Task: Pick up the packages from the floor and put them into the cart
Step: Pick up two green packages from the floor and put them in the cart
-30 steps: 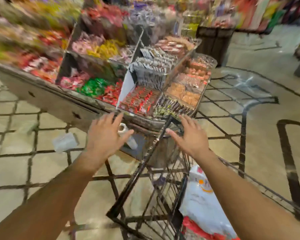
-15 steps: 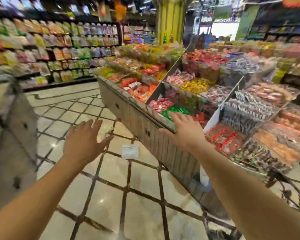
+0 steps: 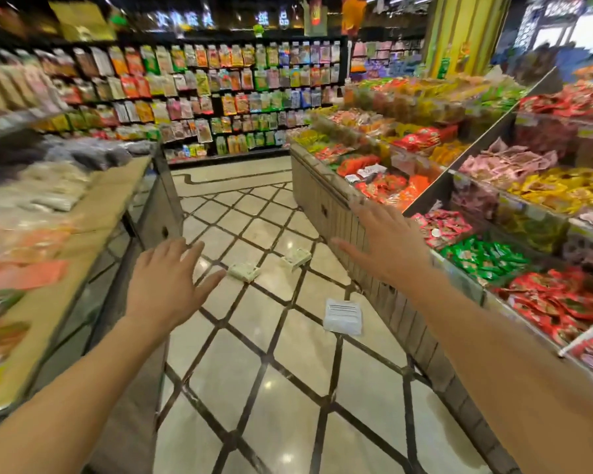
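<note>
Both hands are out in front, spread wide and holding nothing: left hand, right hand. Three packages sit on the tiled floor: a flat white package nearest, two small boxy ones farther up the aisle, beside the snack bins.

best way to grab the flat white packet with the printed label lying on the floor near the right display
The white packet lies flat on the tile, label up, so there is no raised part to hold. Come from above with the right hand, which is open and nearer, and pinch its near short edge or two opposite side edges, slipping fingertips under. Its left side is clear; the display base crowds its right.
</note>
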